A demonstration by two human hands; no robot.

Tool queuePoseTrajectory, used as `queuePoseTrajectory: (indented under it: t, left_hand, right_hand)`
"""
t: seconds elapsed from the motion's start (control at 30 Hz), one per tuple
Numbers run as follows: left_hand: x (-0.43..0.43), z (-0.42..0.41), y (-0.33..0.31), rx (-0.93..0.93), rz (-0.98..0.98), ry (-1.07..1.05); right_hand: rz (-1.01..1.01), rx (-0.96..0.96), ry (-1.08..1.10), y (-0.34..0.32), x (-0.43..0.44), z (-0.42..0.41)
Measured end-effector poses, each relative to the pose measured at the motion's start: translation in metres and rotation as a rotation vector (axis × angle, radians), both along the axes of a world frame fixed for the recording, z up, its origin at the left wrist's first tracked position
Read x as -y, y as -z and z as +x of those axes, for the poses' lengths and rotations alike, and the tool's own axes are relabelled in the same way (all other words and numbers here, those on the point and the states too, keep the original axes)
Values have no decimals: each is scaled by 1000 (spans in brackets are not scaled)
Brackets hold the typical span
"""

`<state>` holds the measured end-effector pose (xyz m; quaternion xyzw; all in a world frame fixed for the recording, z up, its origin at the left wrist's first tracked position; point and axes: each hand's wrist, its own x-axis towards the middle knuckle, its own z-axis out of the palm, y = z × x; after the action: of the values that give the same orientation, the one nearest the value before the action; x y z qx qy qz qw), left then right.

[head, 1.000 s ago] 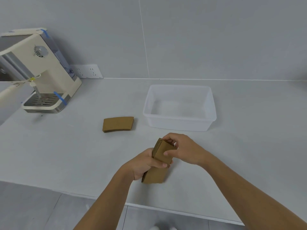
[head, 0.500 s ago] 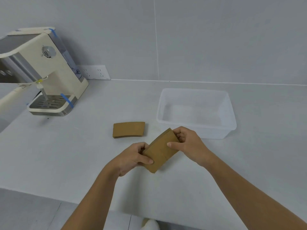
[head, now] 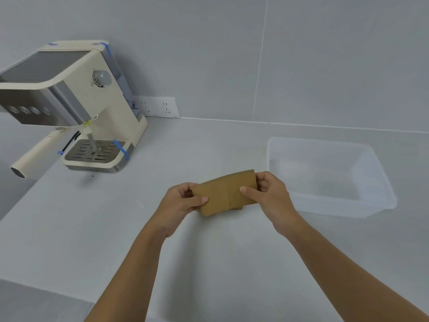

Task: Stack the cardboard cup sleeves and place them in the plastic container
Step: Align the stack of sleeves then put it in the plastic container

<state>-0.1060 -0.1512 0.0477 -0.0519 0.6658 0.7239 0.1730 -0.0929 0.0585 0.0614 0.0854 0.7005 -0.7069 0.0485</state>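
Head camera view, looking down over a pale grey table [head: 97,228] set against a grey wall. At far left stands a cream espresso machine [head: 76,108] with strips of blue tape on its corners and drip tray. It sits well apart from the work and seems to have no part in the task. Its left side is cut off by the frame edge. Behind it, a white wall socket [head: 160,107] sits low on the wall.

Near the middle, two bare forearms reach in from the bottom edge. The left hand [head: 178,203] pinches the left end of the cardboard cup sleeves [head: 226,194], thumb on top. The right hand [head: 270,194] pinches the right end the same way. Both hands are closed on the brown bundle, holding it flat and level above the table, probably to square the edges before it goes in. A small step along the lower edge suggests more than one sleeve, not perfectly aligned. How many are in the bundle cannot be told, since only the top face shows. Whether another sleeve lies on the table beneath the hands is hidden.

To the right, just beside the right hand, sits the clear plastic container [head: 385,182], open-topped and apparently empty. Its translucent walls blend into the table, so its near edge is hard to make out. The sleeves are not yet inside it.
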Motion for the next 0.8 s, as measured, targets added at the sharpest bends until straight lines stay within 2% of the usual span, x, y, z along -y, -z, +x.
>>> queuePoseTrajectory:
  t: [0.3,0.8]
  left_hand:
    - [13,-20,8,28,10,-207]
    - [-1,-35,15,198,-227,-152]
  right_hand:
    - [105,103,96,4,28,-11]
    - [217,266,164,12,35,-17]
